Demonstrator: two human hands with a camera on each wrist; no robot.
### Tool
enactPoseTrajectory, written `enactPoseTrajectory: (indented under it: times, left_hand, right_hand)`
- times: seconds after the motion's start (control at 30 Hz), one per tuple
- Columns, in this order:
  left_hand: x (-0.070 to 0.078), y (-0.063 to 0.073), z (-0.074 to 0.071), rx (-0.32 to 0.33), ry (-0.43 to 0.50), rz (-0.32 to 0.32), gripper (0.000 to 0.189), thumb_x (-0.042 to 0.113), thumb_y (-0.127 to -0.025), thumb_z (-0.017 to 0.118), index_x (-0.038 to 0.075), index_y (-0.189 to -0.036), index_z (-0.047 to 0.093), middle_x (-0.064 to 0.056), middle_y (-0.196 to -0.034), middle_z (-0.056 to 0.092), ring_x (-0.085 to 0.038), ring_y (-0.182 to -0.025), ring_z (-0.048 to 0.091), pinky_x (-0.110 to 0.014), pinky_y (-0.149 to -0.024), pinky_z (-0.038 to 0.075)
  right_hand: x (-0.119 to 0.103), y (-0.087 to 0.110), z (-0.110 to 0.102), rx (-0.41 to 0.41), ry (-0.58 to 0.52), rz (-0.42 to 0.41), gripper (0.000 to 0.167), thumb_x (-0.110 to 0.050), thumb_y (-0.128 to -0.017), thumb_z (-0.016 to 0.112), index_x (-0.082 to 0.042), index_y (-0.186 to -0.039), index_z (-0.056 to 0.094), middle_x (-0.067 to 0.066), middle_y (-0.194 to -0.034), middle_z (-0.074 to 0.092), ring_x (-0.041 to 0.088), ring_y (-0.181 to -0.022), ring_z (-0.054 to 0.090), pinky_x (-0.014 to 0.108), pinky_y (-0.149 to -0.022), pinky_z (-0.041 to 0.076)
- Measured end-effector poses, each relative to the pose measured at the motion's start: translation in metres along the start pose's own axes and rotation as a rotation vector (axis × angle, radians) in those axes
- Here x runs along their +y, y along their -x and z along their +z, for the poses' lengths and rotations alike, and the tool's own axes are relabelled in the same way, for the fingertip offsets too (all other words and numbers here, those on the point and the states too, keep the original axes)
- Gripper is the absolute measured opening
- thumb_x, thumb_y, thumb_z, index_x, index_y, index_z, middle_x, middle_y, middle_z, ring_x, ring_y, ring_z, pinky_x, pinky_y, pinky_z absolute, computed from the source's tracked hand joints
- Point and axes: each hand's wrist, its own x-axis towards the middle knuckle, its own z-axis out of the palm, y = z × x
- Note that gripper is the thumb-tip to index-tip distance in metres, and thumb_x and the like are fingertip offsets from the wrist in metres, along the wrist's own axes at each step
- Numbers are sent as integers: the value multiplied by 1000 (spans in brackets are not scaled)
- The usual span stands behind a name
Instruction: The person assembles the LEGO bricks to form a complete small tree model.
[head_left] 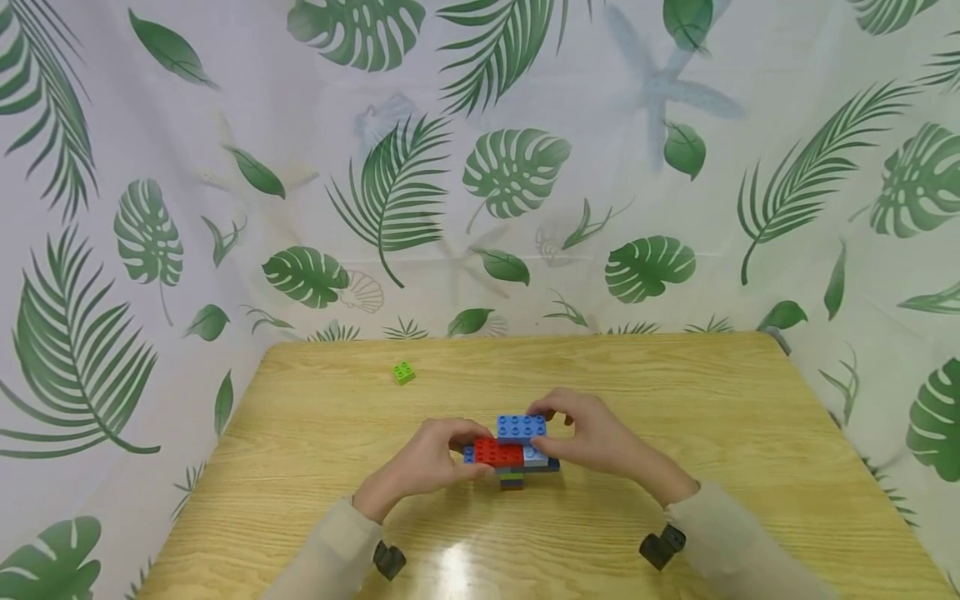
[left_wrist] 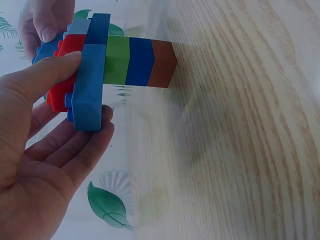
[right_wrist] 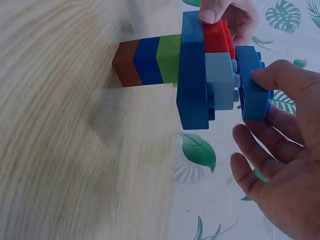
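Observation:
A toy brick tower stands upright on the table: brown, dark blue and green bricks form its stem. Across the stem lie blue bricks, topped by a red brick and a light blue brick side by side. My left hand grips the tower's left side, thumb against the red and blue bricks, fingers around the far side. Between thumb and fingers, my right hand pinches a blue eight-stud brick. In the right wrist view, a narrow gap shows between it and the light blue brick's studs.
A lone lime-green brick lies toward the back left of the wooden table. Behind the table's far edge hangs a white leaf-patterned cloth, which also runs along both sides.

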Motion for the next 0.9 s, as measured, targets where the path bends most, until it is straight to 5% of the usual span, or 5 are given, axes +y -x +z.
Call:
enactPoseTrajectory:
  times: [0.53, 0.9]
  left_hand:
    - [0, 0, -1, -3, 24, 6, 45, 26, -91, 86, 9, -130, 72, -2, -120, 77, -12, -102, 72, -31, -92, 60]
    - [-1, 1, -1, -4, 34, 21, 43, 24, -91, 86, 9, -129, 72, -3, -119, 77, -13, -103, 73, -28, -91, 60]
  right_hand:
    - [-14, 4, 7, -53, -17, -62, 28, -18, -93, 81, -14, -120, 73, -2, -111, 71, 15, -100, 63, 39, -80, 56]
    - [-13, 4, 11, -52, -48, -70, 29, -17, -94, 80, -11, -121, 71, 1, -110, 72, 13, -97, 64, 28, -77, 51]
